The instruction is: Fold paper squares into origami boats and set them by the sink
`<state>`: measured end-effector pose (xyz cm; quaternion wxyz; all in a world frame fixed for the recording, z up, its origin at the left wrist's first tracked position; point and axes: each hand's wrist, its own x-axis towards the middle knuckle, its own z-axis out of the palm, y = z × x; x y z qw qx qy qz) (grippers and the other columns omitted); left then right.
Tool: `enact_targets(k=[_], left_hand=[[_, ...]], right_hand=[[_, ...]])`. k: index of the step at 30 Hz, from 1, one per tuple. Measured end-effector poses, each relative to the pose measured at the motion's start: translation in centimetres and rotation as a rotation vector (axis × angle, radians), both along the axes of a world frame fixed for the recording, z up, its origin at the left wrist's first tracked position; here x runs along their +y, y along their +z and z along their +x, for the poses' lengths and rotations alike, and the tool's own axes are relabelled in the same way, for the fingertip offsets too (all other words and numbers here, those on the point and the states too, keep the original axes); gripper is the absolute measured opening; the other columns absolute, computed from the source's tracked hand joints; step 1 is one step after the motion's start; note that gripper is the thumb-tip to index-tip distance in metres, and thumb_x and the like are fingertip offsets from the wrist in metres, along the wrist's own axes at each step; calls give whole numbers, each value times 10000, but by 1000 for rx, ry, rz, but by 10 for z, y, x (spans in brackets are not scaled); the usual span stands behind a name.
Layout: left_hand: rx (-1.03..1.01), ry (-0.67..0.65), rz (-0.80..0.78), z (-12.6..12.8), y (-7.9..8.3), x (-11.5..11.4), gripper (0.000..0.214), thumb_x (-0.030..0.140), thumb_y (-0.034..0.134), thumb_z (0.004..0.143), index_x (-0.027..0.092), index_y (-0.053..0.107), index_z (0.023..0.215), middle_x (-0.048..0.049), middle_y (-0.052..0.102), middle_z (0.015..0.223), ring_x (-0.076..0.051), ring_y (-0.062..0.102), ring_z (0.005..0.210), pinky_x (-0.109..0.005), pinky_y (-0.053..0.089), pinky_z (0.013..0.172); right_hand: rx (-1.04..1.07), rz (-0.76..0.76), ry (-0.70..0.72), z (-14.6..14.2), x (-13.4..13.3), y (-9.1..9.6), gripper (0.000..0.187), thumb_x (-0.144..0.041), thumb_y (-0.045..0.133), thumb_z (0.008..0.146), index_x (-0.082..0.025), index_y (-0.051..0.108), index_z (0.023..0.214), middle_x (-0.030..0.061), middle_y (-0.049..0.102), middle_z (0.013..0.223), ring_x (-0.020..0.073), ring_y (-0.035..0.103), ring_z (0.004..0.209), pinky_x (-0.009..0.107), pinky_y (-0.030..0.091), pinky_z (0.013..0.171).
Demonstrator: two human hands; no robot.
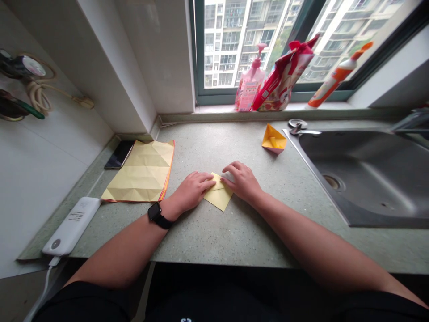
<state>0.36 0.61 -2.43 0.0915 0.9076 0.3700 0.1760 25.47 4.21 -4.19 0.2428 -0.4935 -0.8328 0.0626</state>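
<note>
Going left to right along this speckled stone counter (214, 239): a white power bank (71, 226) is lying near the front edge, and a phone (119, 154) is sitting just beside a creased yellow sheet (139, 172), which seems to be resting on a few more colored sheets. Then comes the main bit. The left hand (192, 191) and right hand (241, 181) are closing in on a small folded yellow paper (218, 199), which is sitting mid-counter, partly under both. It's probably very light and soft, so it could crumple or slide easily, and I'd take hold along the folded edges. The grip is narrow, with the fingers of both hands nearly meeting over the top, but I can't tell whether they're pinching the paper or just pressing it down. The left wrist is wearing a black watch (157, 214), and both arms are reaching forward and angling inward. Over on the right, a little yellow paper boat (274, 138) is sitting near a steel sink (362, 179).
</note>
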Motion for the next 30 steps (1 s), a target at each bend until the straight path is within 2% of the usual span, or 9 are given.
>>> enact_targets(k=[5,9,13,17,21,26,30], left_hand=[[9,17,-25,-2,-1,2,353,149,646,1065,251,725,1394,-109,685,1494,-291,632,1378,-539,508,1193],[3,-4,-3,-5,-8,3,386,114,647,1045,294,761,1366,-110,661,1517,-291,604,1416,-539,507,1198],[7,-49,-7,-7,-13,4,478,30,637,1005,337,783,1340,-90,632,1565,-294,552,1493,-597,435,1260],[22,-20,-52,-5,-7,2,473,33,631,1008,340,790,1330,-82,684,1514,-293,588,1456,-620,436,1247],[27,13,-66,-3,1,-1,368,84,666,1019,331,829,1238,-73,721,1476,-302,629,1408,-652,410,1247],[13,25,-105,-4,5,0,281,133,703,1020,321,850,1168,-59,750,1442,-301,661,1370,-637,432,1226],[12,28,-119,-5,5,0,293,129,702,1016,325,852,1172,-58,744,1456,-299,653,1383,-630,416,1242]], right_hand=[[-28,-25,-19,7,3,-6,354,-390,779,960,-258,736,1286,142,706,1345,351,656,1248,520,527,1065],[-66,-66,-10,13,6,-8,415,-429,786,953,-270,716,1330,149,688,1427,374,637,1328,569,495,1153],[-97,-82,4,15,6,-7,457,-477,786,950,-277,704,1353,154,670,1470,384,611,1381,578,482,1184],[-146,-108,2,11,2,-5,511,-543,771,951,-286,690,1385,158,627,1533,398,582,1424,649,415,1239],[-174,-123,6,4,-2,-5,577,-586,767,937,-284,672,1420,168,597,1575,426,533,1482,716,357,1258],[-193,-177,-15,-1,-3,-4,652,-621,760,928,-293,642,1480,161,546,1650,442,433,1576,730,293,1294],[-194,-234,-6,6,3,-4,669,-629,748,932,-311,633,1509,146,487,1711,430,391,1613,685,291,1314]])
